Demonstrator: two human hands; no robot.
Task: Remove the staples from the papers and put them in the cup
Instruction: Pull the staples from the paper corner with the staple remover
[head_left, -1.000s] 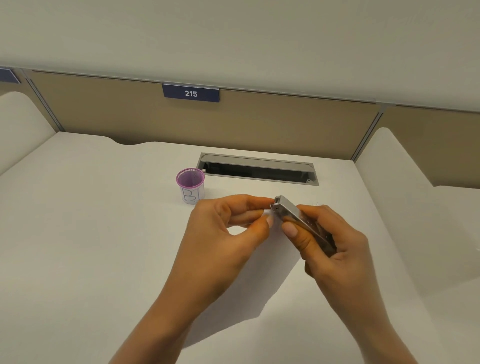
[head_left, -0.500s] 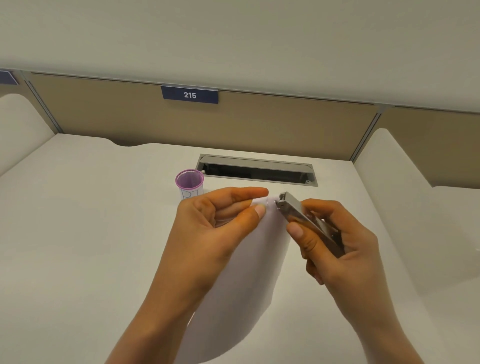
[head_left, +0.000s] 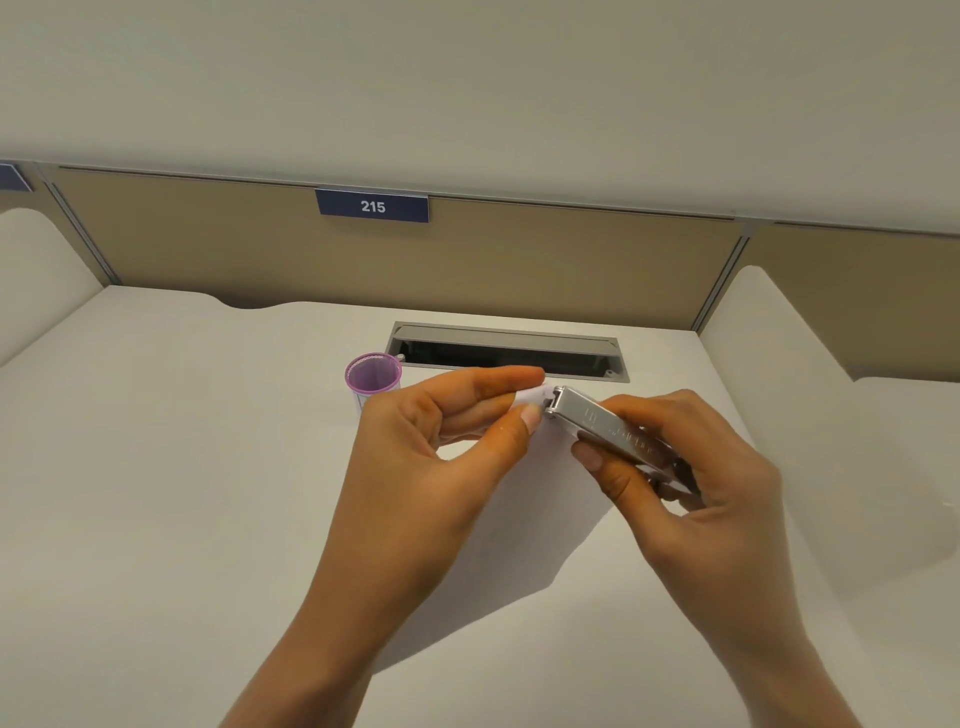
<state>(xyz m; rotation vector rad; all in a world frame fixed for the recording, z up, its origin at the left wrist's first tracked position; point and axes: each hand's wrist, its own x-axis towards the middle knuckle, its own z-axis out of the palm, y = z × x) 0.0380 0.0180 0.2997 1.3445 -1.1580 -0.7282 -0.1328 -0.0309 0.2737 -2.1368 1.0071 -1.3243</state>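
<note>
A person's left hand (head_left: 431, 447) pinches the top corner of the papers (head_left: 540, 499) between thumb and forefinger, while the right hand (head_left: 691, 467) is wrapped around a metal staple remover (head_left: 597, 421) whose nose meets that same corner. The purple-rimmed cup (head_left: 373, 376) stands on the white surface (head_left: 182, 467) just beyond the left knuckles, beside the open cable slot (head_left: 506, 353). The staple itself is too small to make out, so it cannot be told whether the tool has caught it. The likeliest trouble from here is a torn corner, if the nose levers against thin paper rather than under the wire. A staple that springs loose could vanish on the pale surface or drop into the slot behind. The left thumb sits right at the tool's tip and could be nicked by a slip. The light cup, so near the knuckles, could be tipped by a careless reach.
</note>
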